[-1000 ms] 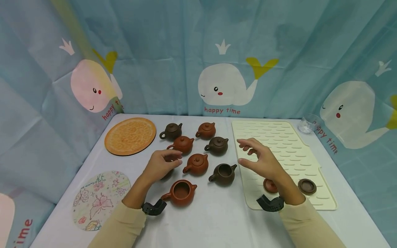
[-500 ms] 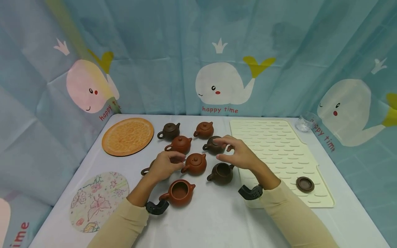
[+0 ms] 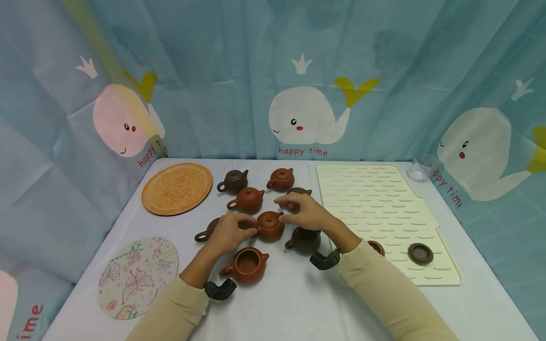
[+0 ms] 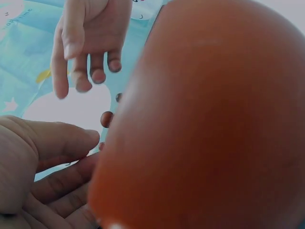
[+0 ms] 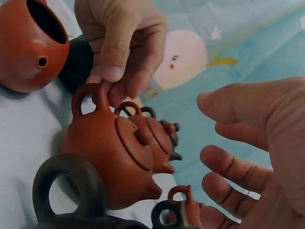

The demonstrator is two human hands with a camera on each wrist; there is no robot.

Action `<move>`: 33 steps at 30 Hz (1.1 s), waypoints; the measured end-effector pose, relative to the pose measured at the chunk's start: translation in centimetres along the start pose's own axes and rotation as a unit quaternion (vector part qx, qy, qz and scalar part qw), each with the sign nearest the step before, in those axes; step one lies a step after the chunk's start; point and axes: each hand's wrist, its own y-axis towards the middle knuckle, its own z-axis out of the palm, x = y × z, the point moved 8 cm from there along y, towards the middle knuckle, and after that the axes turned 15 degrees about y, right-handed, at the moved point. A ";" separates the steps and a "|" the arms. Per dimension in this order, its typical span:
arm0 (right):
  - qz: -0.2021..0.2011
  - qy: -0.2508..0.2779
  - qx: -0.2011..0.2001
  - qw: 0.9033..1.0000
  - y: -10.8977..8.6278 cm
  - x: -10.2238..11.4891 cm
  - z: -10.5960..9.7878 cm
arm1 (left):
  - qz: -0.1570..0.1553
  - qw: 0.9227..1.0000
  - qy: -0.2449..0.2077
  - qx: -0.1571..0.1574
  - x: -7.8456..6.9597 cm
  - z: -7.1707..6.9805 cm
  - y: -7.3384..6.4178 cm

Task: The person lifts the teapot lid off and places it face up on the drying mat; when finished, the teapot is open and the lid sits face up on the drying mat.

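In the head view, my left hand (image 3: 232,231) pinches the loop handle of a reddish-brown lidded teapot (image 3: 270,227); the right wrist view shows thumb and fingers at that handle (image 5: 77,99). My right hand (image 3: 308,212) hovers at the teapot's spout side, fingers loosely bent and thumb apart, holding nothing. Under that hand, a dark brown teapot (image 3: 304,244) is partly covered, and another dark lidded one (image 3: 300,190) shows just behind. A lidless red teapot (image 3: 249,267) stands nearer me. A dark teapot (image 3: 206,231) is mostly hidden behind my left hand.
Further back stand a dark teapot (image 3: 234,181) and two red ones (image 3: 249,200). A cream ridged mat (image 3: 362,189) on the right bears a dark lid (image 3: 420,254) and a red lid (image 3: 376,246). Left are an orange round mat (image 3: 177,189) and a butterfly-patterned mat (image 3: 136,279). A clear cup (image 3: 419,169) stands back right.
My right hand has moved left from over the cream mat to beside the red lidded teapot. My left hand has shifted slightly right, onto that teapot's handle.
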 end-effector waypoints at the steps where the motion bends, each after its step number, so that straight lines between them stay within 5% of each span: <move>1: 0.001 -0.005 0.003 1.000 0.2 -0.2 0.2 | -0.003 1.000 0.003 -0.002 0.0 0.1 0.0; 11: 0.033 -0.027 0.040 0.998 1.6 -1.6 1.5 | -0.008 0.999 0.019 -0.041 0.0 0.3 -0.1; 24: 0.048 -0.056 0.083 0.994 2.7 -2.3 3.0 | -0.030 0.998 0.049 -0.041 0.3 0.9 -0.2; 33: 0.067 -0.090 0.071 0.991 2.7 -2.6 3.3 | -0.047 0.997 0.044 -0.045 0.3 1.1 -0.4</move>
